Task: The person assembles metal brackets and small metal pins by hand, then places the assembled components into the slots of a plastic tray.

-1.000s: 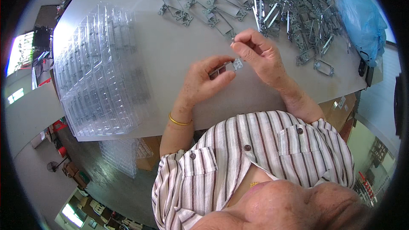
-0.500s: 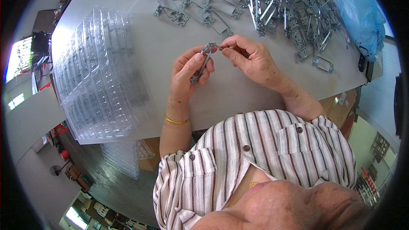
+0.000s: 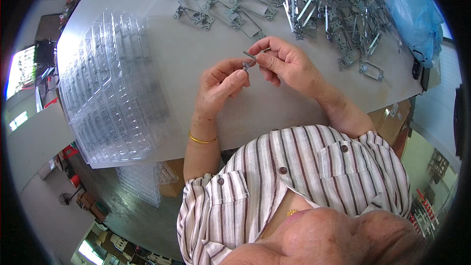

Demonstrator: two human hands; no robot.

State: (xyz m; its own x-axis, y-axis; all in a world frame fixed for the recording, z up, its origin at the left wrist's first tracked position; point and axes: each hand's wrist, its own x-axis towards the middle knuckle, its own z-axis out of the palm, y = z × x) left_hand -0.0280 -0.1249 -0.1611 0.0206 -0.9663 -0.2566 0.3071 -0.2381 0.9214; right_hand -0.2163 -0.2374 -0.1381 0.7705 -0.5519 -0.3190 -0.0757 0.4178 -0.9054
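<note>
We see two hands over the desk (image 3: 196, 64), the left hand (image 3: 221, 86) and the right hand (image 3: 284, 64), both pinched shut on one small metal bracket (image 3: 248, 60) held between them above the middle of the desk. Its long axis runs from lower left to upper right, one end at the left fingertips and the other under the right thumb. One stack of clear plastic trays (image 3: 115, 88) lies at the left, one crumpled blue plastic bag (image 3: 409, 12) sits at the far right corner, and the heap of metal brackets (image 3: 333, 10) at the far edge holds too many to count.
</note>
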